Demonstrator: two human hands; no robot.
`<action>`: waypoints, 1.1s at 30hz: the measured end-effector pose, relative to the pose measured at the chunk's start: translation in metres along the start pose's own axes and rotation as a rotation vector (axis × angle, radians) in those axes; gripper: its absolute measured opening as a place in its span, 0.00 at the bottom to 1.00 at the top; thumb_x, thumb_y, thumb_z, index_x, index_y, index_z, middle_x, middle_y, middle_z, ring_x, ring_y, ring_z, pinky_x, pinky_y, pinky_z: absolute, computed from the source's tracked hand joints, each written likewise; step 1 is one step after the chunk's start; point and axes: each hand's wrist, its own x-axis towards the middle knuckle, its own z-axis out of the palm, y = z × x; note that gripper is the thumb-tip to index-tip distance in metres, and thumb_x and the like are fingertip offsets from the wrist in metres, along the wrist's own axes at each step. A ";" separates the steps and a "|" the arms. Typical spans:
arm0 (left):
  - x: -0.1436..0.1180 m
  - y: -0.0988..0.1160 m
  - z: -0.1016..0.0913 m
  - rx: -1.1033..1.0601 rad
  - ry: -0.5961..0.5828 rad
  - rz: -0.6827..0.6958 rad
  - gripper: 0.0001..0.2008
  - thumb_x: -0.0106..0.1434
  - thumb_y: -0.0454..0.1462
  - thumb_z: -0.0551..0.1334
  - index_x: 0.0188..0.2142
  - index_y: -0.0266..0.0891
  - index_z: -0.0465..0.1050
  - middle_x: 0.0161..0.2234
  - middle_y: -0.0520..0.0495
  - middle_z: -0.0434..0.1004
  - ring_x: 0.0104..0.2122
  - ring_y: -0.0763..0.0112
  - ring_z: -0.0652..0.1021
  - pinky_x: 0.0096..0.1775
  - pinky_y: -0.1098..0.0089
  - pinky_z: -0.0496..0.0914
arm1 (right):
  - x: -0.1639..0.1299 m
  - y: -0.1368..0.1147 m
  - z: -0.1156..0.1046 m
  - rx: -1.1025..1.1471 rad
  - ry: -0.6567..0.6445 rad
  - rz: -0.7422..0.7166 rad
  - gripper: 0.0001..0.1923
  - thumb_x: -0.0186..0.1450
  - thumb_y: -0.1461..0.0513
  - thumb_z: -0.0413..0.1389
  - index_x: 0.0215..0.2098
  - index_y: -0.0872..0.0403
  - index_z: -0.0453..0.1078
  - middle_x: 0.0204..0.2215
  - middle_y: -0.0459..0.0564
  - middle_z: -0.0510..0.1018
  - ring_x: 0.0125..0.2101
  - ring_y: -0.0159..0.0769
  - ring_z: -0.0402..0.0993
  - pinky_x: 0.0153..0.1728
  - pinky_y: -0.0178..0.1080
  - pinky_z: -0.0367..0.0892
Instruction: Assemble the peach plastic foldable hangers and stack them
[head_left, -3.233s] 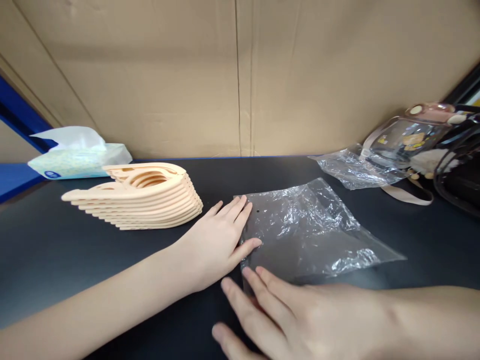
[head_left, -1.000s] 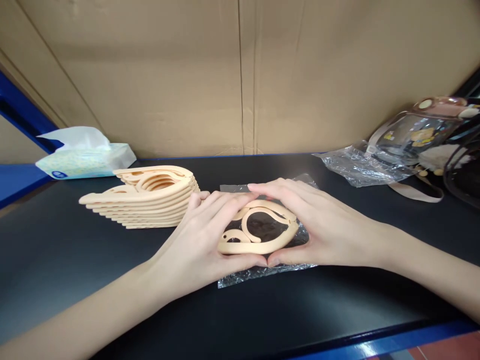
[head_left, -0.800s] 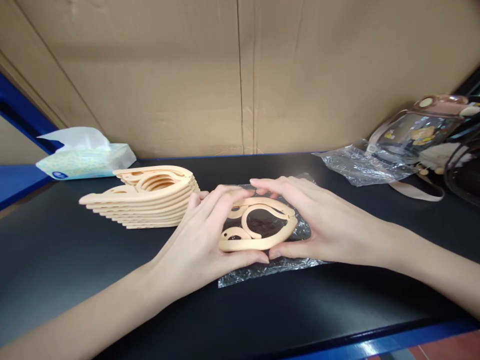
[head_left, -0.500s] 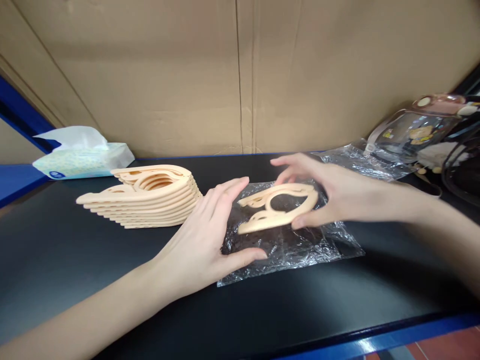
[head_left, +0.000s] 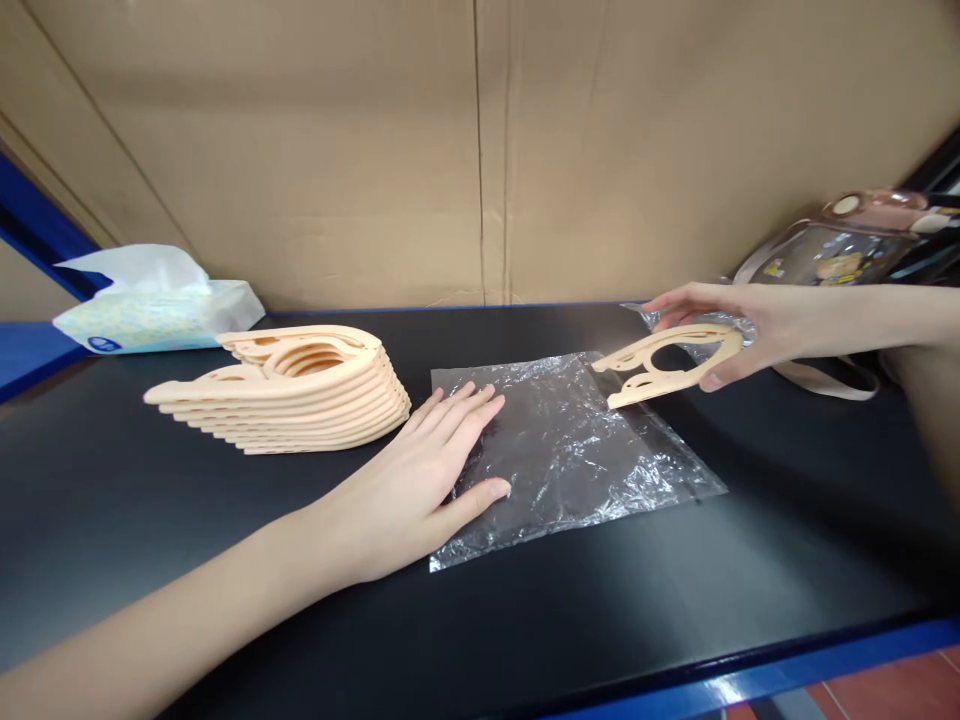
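Observation:
A clear plastic bag (head_left: 555,450) lies flat on the black tabletop, its surface crinkled. On its left side rests my left hand (head_left: 435,465), palm down with fingers stretched out. My right hand (head_left: 739,315) grips a beige folding clothes hanger (head_left: 660,383) at its rounded end, between thumb and fingers. That hanger is folded, and its two arms point left over the bag's upper right part. To the left of the bag stands a neat stack of matching folded hangers (head_left: 315,405), several high, close to my left fingertips.
A tissue pack (head_left: 161,315) sits at the back left. Behind the table rises a brown cardboard wall (head_left: 337,150). At the right are more clear plastic (head_left: 637,315), partly behind my right hand, and a transparent bottle (head_left: 825,255) with a strap (head_left: 829,382).
My right hand has carried the hanger to the right, from over the middle of the bag. My left hand has lowered and flattened onto the bag.

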 end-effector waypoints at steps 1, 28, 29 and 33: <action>0.000 0.000 0.000 -0.002 -0.005 -0.002 0.32 0.69 0.51 0.48 0.67 0.38 0.46 0.68 0.41 0.47 0.67 0.54 0.47 0.64 0.48 0.50 | 0.001 -0.002 0.002 0.000 -0.013 -0.006 0.30 0.61 0.47 0.55 0.58 0.48 0.64 0.48 0.54 0.76 0.49 0.47 0.71 0.49 0.50 0.64; 0.002 0.001 -0.006 -0.050 -0.041 0.075 0.28 0.69 0.49 0.50 0.66 0.46 0.49 0.68 0.45 0.48 0.67 0.58 0.51 0.64 0.48 0.52 | 0.031 -0.048 0.056 0.331 -0.182 -0.009 0.41 0.55 0.53 0.63 0.62 0.51 0.54 0.41 0.48 0.80 0.43 0.43 0.74 0.52 0.54 0.59; 0.002 0.002 -0.006 -0.050 -0.048 0.076 0.28 0.70 0.49 0.49 0.66 0.46 0.49 0.68 0.45 0.48 0.67 0.58 0.51 0.64 0.48 0.52 | 0.031 -0.050 0.059 0.359 -0.163 -0.010 0.41 0.55 0.53 0.63 0.62 0.51 0.54 0.39 0.48 0.80 0.42 0.42 0.74 0.52 0.53 0.60; 0.002 0.001 -0.006 -0.052 -0.044 0.076 0.28 0.69 0.49 0.49 0.66 0.43 0.50 0.68 0.43 0.48 0.67 0.57 0.51 0.64 0.48 0.52 | 0.029 -0.054 0.066 0.407 -0.104 -0.021 0.38 0.55 0.56 0.63 0.61 0.51 0.56 0.35 0.46 0.80 0.40 0.42 0.75 0.50 0.51 0.63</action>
